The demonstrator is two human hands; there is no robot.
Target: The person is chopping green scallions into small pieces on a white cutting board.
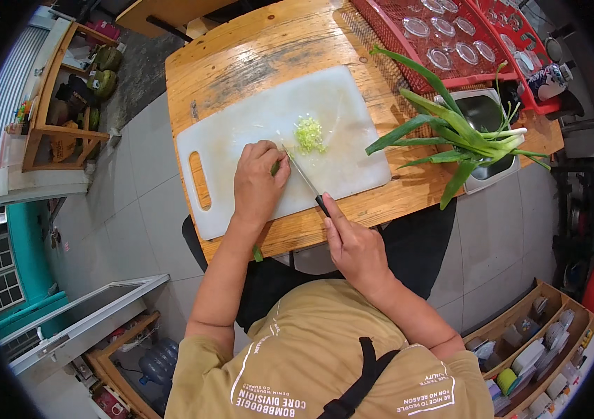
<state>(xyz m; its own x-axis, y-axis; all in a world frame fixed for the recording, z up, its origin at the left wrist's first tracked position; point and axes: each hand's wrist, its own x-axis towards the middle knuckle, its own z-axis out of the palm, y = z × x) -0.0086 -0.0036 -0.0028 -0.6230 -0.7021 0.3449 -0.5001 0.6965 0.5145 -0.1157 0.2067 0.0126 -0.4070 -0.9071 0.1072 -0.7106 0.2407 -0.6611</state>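
A white plastic cutting board (255,120) lies on the wooden table before me. On it my left hand (261,178) is closed around a green onion stalk (275,168), mostly hidden by the fingers. My right hand (355,246) grips a kitchen knife (304,177) by its black handle, with the blade tip beside my left fingertips. A small heap of chopped green onion (309,135) sits just right of the blade on the board. A piece of green leaf (258,253) hangs at the table's front edge, beside my left forearm.
A bunch of green onions (464,131) lies across a metal food pan (491,175) at the table's right. Behind it, a red plastic crate (448,83) holds several upturned glasses. A wooden divided box (524,353) with dishes stands low at the right; an open door frame is at left.
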